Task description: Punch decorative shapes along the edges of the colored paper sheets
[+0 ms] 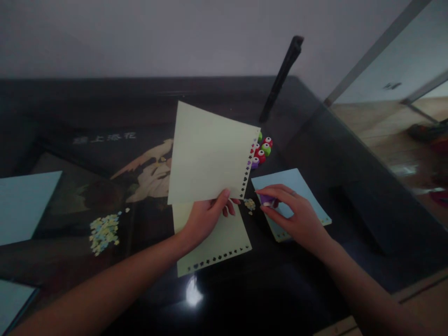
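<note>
My left hand (213,212) pinches the lower edge of a pale yellow sheet of paper (210,154), thumb on top. Small star and heart holes run down that sheet's right edge. Under my left hand lies a second yellow sheet (217,233) with similar holes along its bottom edge. My right hand (294,210) is closed around a small purple craft punch (268,199), above a stack of light blue paper (294,179). Between my hands sits a little pile of punched-out paper bits (249,204).
Several red, green and purple craft punches (266,148) stand behind the raised sheet. A larger heap of paper cut-outs (105,231) lies on the left, near a light blue sheet (28,200). A dark upright stick (282,77) stands at the back of the glossy black table (147,280).
</note>
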